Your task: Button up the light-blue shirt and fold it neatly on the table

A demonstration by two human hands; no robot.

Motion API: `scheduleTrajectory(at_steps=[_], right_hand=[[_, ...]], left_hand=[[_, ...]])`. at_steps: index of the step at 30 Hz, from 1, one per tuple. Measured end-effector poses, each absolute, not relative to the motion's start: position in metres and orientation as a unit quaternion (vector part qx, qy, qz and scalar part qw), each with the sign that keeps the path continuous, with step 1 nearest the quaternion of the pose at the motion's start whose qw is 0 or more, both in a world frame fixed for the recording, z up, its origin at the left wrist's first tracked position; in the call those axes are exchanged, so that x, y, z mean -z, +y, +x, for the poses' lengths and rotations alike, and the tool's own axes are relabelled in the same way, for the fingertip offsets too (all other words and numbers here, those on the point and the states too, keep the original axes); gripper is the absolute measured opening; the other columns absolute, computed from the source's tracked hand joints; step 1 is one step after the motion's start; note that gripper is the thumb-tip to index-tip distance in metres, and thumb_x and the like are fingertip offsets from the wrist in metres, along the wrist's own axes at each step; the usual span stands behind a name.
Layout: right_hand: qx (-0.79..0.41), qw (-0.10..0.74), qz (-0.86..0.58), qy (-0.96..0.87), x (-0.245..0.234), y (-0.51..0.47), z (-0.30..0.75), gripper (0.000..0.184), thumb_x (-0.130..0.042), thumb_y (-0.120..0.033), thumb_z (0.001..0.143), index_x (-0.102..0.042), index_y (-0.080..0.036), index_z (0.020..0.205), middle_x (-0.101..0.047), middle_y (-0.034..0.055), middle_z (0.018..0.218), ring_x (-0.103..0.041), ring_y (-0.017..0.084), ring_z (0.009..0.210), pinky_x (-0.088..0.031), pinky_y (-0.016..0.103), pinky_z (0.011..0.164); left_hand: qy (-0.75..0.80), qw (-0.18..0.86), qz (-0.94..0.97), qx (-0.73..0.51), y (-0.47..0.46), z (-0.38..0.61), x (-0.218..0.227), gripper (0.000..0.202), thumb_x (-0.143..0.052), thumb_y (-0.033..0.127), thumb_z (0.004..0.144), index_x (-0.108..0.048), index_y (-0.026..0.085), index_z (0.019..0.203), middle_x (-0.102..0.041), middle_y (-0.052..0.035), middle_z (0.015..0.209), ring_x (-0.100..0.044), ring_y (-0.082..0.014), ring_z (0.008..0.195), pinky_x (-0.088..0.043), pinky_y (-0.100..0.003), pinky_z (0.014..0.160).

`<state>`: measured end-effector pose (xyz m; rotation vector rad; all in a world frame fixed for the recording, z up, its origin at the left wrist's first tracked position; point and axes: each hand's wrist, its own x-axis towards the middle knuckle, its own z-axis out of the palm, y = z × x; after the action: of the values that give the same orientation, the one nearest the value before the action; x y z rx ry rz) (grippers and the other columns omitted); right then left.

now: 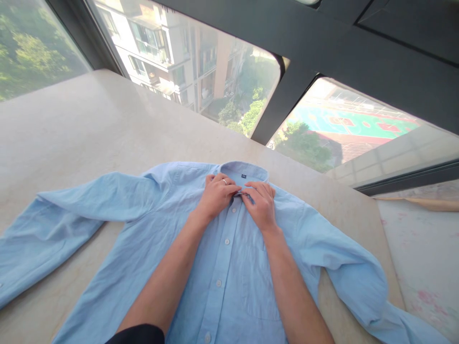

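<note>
A light blue long-sleeved shirt [158, 248] lies spread face up, its collar [247, 168] toward the window and its sleeves out to both sides. White buttons run down the front placket [215, 296], and those below my hands look fastened. At the top of the placket, just under the collar, my left hand [219, 193], with a ring on one finger, pinches the shirt's edge. Close beside it, my right hand [261, 203] pinches the facing edge. My fingertips nearly meet there and hide the button or buttonhole between them. A chest pocket [260, 282] sits below my right hand.
The shirt rests on a pale stone-like sill [89, 129]. Dark window frames [279, 105] border its far side, with buildings, trees and a sports court outside. To the right lies a white, flower-patterned cloth or panel [423, 258].
</note>
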<state>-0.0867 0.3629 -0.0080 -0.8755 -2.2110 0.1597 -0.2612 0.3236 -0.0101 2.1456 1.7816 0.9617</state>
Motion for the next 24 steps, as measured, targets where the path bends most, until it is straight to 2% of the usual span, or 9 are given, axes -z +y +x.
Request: scheduleTrajectory(at_steps=[3,11,16,24], right_hand=[[-0.047,0.358,-0.355,-0.862,0.009,0.363,-0.086,0.010,-0.065,-0.016,0.086,-0.069,-0.024,0.091,-0.071,0.0042,0.104,-0.059,0.023,0.100,-0.037,0.041,0.092],[-0.064,0.339,-0.364,-0.865,0.009,0.361,-0.087,0.012,-0.063,-0.012,0.084,-0.067,-0.022,0.084,-0.069,0.0020,0.087,-0.057,0.022,0.089,-0.037,0.039,0.085],[-0.081,0.347,-0.358,-0.863,0.007,0.361,-0.086,0.013,-0.062,-0.010,0.084,-0.065,-0.022,0.083,-0.069,0.0014,0.086,-0.057,0.021,0.088,-0.038,0.038,0.085],[-0.092,0.355,-0.352,-0.861,0.006,0.361,-0.086,0.013,-0.062,-0.010,0.083,-0.064,-0.023,0.083,-0.070,0.0013,0.087,-0.057,0.021,0.090,-0.038,0.039,0.086]], left_hand=[[0.602,0.079,0.729,-0.316,0.325,-0.260,0.010,0.028,-0.054,0.017,0.092,-0.076,0.032,0.101,-0.074,-0.0027,0.094,-0.055,-0.0207,0.095,-0.028,-0.041,0.085],[0.613,0.054,0.729,-0.300,0.326,-0.253,0.009,0.032,-0.049,0.007,0.089,-0.075,0.026,0.088,-0.071,-0.0038,0.097,-0.057,-0.0197,0.092,-0.030,-0.040,0.084],[0.632,0.081,0.721,-0.274,0.326,-0.248,0.007,0.026,-0.050,0.010,0.090,-0.072,0.023,0.094,-0.070,-0.0042,0.100,-0.058,-0.0210,0.097,-0.035,-0.037,0.082],[0.671,0.090,0.709,-0.196,0.327,-0.239,-0.008,0.028,-0.044,0.008,0.091,-0.069,0.019,0.096,-0.066,-0.0087,0.104,-0.056,-0.0254,0.100,-0.039,-0.039,0.080]])
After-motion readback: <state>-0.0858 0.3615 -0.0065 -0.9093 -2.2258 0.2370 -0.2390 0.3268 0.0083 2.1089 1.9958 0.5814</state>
